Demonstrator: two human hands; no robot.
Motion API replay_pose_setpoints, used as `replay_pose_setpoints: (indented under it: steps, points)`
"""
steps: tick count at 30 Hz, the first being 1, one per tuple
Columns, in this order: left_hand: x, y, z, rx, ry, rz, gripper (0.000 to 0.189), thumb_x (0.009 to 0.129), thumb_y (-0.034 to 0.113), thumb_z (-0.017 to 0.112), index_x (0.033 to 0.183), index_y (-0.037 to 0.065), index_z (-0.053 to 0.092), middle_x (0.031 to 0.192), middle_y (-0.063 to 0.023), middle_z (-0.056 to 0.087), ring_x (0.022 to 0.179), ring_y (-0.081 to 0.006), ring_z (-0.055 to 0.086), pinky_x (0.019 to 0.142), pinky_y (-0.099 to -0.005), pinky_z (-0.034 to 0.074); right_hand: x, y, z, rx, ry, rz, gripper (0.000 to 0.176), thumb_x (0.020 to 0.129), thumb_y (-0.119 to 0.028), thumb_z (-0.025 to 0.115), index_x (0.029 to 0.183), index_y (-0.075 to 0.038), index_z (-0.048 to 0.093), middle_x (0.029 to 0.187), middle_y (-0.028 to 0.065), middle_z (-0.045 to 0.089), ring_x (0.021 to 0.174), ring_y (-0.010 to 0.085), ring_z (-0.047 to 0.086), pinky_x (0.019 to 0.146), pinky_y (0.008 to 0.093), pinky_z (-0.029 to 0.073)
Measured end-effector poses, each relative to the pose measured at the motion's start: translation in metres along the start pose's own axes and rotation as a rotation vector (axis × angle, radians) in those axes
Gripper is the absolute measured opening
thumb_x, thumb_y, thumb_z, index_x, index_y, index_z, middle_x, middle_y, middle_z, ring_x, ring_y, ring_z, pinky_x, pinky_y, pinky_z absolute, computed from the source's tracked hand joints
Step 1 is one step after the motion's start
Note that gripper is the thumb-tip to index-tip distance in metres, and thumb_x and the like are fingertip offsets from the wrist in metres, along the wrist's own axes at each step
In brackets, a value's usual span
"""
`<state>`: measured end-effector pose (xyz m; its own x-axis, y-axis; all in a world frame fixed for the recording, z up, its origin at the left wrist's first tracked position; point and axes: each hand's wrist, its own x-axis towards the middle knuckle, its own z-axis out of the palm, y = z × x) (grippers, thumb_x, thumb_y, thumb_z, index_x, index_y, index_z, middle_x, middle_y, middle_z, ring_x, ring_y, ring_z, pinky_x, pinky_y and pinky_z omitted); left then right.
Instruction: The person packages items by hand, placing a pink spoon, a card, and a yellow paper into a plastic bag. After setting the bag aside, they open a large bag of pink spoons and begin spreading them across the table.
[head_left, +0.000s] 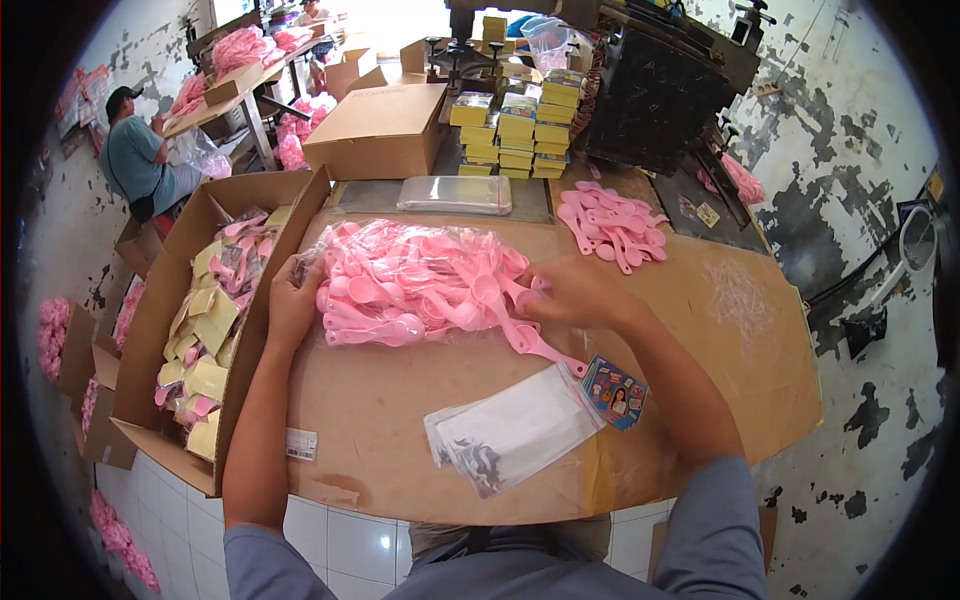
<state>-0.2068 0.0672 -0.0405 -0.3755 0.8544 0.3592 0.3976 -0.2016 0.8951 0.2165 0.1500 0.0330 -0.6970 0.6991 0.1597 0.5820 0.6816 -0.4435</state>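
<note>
— Spoons of pink plastic (410, 290): where do they lie?
— Mid-table on the brown cardboard sheet (380, 420), heaped in a crumpled clear plastic bag (335, 245), between the two hands.
— Grips?
— The left hand (292, 300) closes on the bag's left end. The right hand (575, 292) lies back-up on the heap's right end. Its fingers are buried, so I cannot tell what they hold.
— How far along?
— Early to midway, I'd judge. The open cardboard box (150, 320) at left holds many yellow-carded packets. Yet the heap is large, and a second loose pile of pink spoons (612, 225) sits far right. The empty clear sleeves (515, 428) and printed card (614, 392) lie near, unfilled.
— Heading?
— Mixed within the heap. One single pink spoon (550, 352) juts out under the right hand, its long axis diagonal and its free end toward the near right.
</note>
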Motion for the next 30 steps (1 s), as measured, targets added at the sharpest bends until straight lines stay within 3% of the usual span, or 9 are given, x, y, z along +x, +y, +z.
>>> replay_pose_setpoints:
  steps: [4, 7, 10, 12, 15, 18, 20, 25, 30]
  points:
    - [0.000, 0.002, -0.001, -0.015, -0.007, -0.016, 0.029, 0.103, 0.025, 0.069, 0.103, -0.004, 0.069, 0.089, -0.0041, 0.070, 0.082, -0.0095, 0.061, 0.074, -0.0283, 0.050, -0.014, 0.001, -0.016, -0.080, -0.112, 0.012, 0.025, 0.089, -0.027, 0.071, 0.099, -0.004, 0.074, 0.086, 0.0174, 0.071, 0.078, 0.0339, 0.067, 0.072, 0.0427, 0.053]
    - [-0.001, 0.003, 0.002, 0.004, 0.007, -0.020, 0.029, 0.103, 0.025, 0.069, 0.103, -0.004, 0.069, 0.088, -0.0038, 0.070, 0.081, -0.0092, 0.061, 0.074, -0.0282, 0.050, -0.017, -0.008, -0.046, -0.240, -0.324, 0.137, 0.024, 0.088, -0.027, 0.071, 0.097, -0.004, 0.073, 0.090, 0.0177, 0.073, 0.081, 0.0329, 0.069, 0.073, 0.0423, 0.053]
    - [0.000, 0.004, 0.000, 0.020, 0.012, -0.015, 0.029, 0.103, 0.025, 0.069, 0.103, -0.004, 0.069, 0.088, -0.0040, 0.070, 0.081, -0.0090, 0.061, 0.074, -0.0281, 0.050, -0.021, 0.013, -0.088, -0.292, -0.392, 0.253, 0.022, 0.088, -0.026, 0.071, 0.094, -0.004, 0.072, 0.087, 0.0166, 0.073, 0.082, 0.0320, 0.070, 0.073, 0.0428, 0.053]
    - [-0.003, 0.006, 0.001, 0.006, 0.008, -0.023, 0.029, 0.103, 0.025, 0.069, 0.103, -0.004, 0.069, 0.088, -0.0042, 0.070, 0.081, -0.0091, 0.061, 0.074, -0.0281, 0.050, -0.015, 0.048, -0.115, -0.299, -0.186, 0.378, 0.023, 0.088, -0.021, 0.068, 0.102, -0.003, 0.072, 0.092, 0.0197, 0.072, 0.089, 0.0353, 0.070, 0.081, 0.0460, 0.054]
    - [-0.001, 0.008, 0.001, 0.001, -0.001, -0.019, 0.029, 0.103, 0.025, 0.069, 0.103, -0.004, 0.069, 0.088, -0.0043, 0.070, 0.081, -0.0091, 0.061, 0.074, -0.0281, 0.050, -0.007, 0.106, -0.085, -0.463, 0.479, 0.071, 0.029, 0.086, -0.021, 0.071, 0.108, -0.002, 0.072, 0.114, 0.0208, 0.070, 0.110, 0.0360, 0.066, 0.093, 0.0451, 0.053]
    - [-0.001, 0.004, 0.001, 0.024, 0.012, -0.003, 0.029, 0.103, 0.025, 0.069, 0.103, -0.004, 0.069, 0.088, -0.0042, 0.070, 0.081, -0.0092, 0.061, 0.073, -0.0282, 0.050, 0.008, 0.073, -0.051, -0.187, 0.418, -0.066, 0.033, 0.086, -0.023, 0.074, 0.112, -0.002, 0.072, 0.125, 0.0197, 0.064, 0.122, 0.0368, 0.059, 0.103, 0.0456, 0.048]
    - [0.000, 0.002, 0.001, 0.014, 0.011, -0.016, 0.029, 0.103, 0.025, 0.069, 0.102, -0.004, 0.069, 0.088, -0.0042, 0.070, 0.081, -0.0092, 0.061, 0.073, -0.0283, 0.050, 0.010, 0.044, -0.023, -0.079, 0.197, -0.065, 0.034, 0.086, -0.025, 0.074, 0.112, -0.004, 0.073, 0.117, 0.0179, 0.063, 0.116, 0.0352, 0.061, 0.104, 0.0457, 0.047]
    - [-0.001, 0.002, -0.001, 0.050, -0.008, -0.002, 0.030, 0.103, 0.025, 0.069, 0.103, -0.004, 0.069, 0.089, -0.0045, 0.071, 0.081, -0.0091, 0.061, 0.073, -0.0282, 0.051, 0.015, 0.027, 0.009, -0.209, 0.241, -0.118, 0.023, 0.092, -0.023, 0.071, 0.104, -0.003, 0.072, 0.108, 0.0155, 0.064, 0.103, 0.0345, 0.064, 0.093, 0.0440, 0.051]
    - [0.000, 0.002, 0.000, 0.005, -0.004, -0.015, 0.029, 0.103, 0.025, 0.069, 0.104, -0.004, 0.069, 0.089, -0.0045, 0.071, 0.082, -0.0090, 0.061, 0.073, -0.0280, 0.051, 0.005, 0.025, -0.042, -0.135, 0.353, -0.030, 0.018, 0.087, -0.018, 0.069, 0.095, -0.002, 0.069, 0.106, 0.0144, 0.064, 0.097, 0.0361, 0.063, 0.088, 0.0494, 0.049]
